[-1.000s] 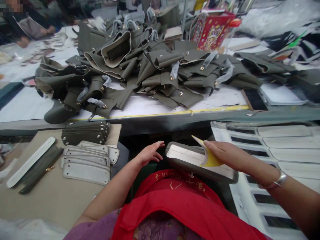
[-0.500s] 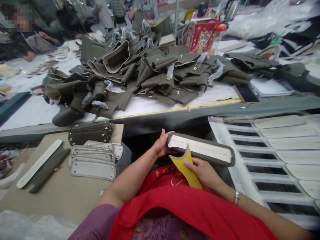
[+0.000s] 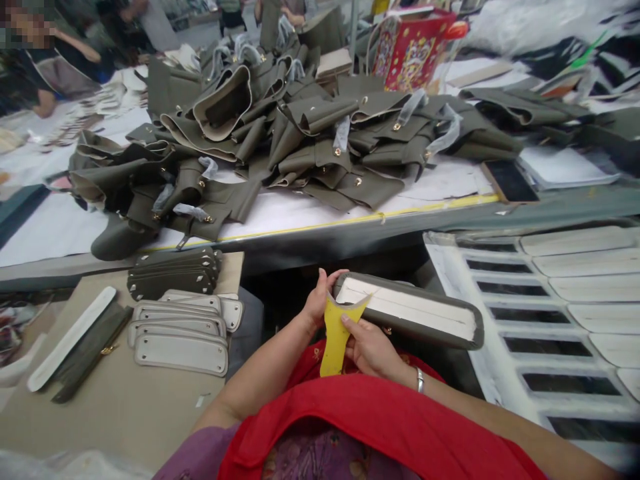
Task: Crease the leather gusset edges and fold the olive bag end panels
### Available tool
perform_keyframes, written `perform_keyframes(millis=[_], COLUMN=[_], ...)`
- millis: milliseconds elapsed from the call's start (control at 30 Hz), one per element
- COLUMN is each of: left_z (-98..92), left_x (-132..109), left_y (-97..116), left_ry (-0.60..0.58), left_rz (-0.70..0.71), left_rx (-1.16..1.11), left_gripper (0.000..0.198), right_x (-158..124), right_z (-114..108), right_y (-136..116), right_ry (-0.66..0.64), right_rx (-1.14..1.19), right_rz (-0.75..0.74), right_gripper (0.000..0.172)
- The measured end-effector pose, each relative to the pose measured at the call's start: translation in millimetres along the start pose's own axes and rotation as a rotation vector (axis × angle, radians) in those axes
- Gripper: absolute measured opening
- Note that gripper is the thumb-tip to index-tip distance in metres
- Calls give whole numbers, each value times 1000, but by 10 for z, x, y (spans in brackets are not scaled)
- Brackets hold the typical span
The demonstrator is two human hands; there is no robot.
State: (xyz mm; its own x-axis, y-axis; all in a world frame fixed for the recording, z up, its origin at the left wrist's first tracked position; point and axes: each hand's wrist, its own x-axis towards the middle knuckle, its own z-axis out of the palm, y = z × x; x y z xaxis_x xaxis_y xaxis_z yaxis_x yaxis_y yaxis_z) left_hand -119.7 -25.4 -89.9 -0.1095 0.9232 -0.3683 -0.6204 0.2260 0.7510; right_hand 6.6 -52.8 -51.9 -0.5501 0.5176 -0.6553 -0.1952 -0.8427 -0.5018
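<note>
Two bare hands meet at the left end of a narrow, boxy olive case (image 3: 407, 310), which lies tilted in front of the wearer's red apron (image 3: 360, 427), its long white face turned upward. The left hand (image 3: 315, 301) grips the case's left end, some of its fingers hidden from view. The right hand (image 3: 373, 348), with a silver bracelet (image 3: 420, 380) at the wrist, pinches a yellow template (image 3: 334, 343) between thumb and fingers; the template stands upright, its curved, forked top overlapping the case's near left corner, though whether the two touch cannot be told. Left of the case, on a tan board (image 3: 150, 413), lie grey panels (image 3: 181, 350) with metal studs, a stack of dark panels (image 3: 173, 275), a white strip (image 3: 73, 340) and a dark strip (image 3: 93, 353) with a gold clasp. Right of the case is a white slotted rack (image 3: 483, 347) bearing pale, rounded pieces (image 3: 595, 320). Beyond the case, a worktable (image 3: 300, 208) carries a heap of olive bags (image 3: 310, 157), with a red patterned box (image 3: 410, 53) behind them. Farther off, beyond the case and to its left, a co-worker (image 3: 60, 70) appears, blurred.
</note>
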Motion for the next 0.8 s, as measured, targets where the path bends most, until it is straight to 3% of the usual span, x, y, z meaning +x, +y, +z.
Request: perform_keyframes(millis=[300, 500, 667, 733, 800], left_z=[99, 135, 216, 306, 380], left_x=[111, 192, 218, 238, 275], left_y=[84, 107, 323, 408, 447], left_ry=[118, 171, 55, -8, -185], left_rz=[8, 44, 86, 176, 328], left_rx=[394, 702, 1434, 1755, 1942], left_gripper=[57, 62, 48, 46, 44], right_x=[87, 166, 239, 251, 268], right_z=[-114, -239, -110, -19, 34], right_y=[-76, -9, 152, 176, 185], right_ry=[-10, 30, 80, 69, 89], right_rx=[101, 57, 63, 51, 44], right_rz=[115, 81, 123, 177, 198], right_gripper=[37, 36, 34, 31, 30])
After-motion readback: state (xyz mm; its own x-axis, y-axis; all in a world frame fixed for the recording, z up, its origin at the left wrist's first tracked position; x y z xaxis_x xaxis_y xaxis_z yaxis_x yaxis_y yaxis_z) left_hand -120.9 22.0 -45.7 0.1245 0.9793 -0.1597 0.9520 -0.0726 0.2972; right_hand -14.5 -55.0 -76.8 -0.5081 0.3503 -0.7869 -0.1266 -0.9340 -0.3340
